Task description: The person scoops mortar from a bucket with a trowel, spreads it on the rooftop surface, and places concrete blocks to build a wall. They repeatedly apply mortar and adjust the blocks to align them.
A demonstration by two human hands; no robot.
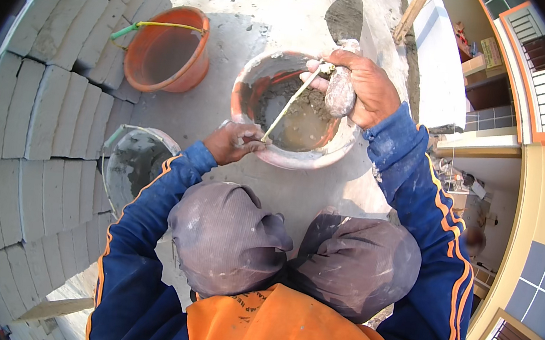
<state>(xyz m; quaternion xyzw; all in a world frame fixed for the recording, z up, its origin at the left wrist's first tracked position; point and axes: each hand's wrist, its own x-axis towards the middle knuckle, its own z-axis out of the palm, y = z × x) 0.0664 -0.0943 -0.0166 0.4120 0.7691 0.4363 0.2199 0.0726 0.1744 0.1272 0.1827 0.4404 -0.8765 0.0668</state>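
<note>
Mortar bucket (pixel 307 161), orange and smeared, stands beyond the person's knees (pixel 227 245); at its near-left rim the left hand (pixel 231 143) pinches a thin pale strip (pixel 295 102). Above it, the right hand (pixel 370 88) clasps a caked handle (pixel 340 97); farther off, a yellow-bailed pail (pixel 198 67) sits beside grey blocks (pixel 46 117).

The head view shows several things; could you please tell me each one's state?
Centre bucket: upright, wet mortar inside
Trowel: gripped in right hand
Pale strip: straight, pinched by left hand
Orange bucket: upright, handle lowered
Mortar-smeared bucket: upright, partly behind left sleeve
Grey blocks: stacked
Trousers: stained
</note>
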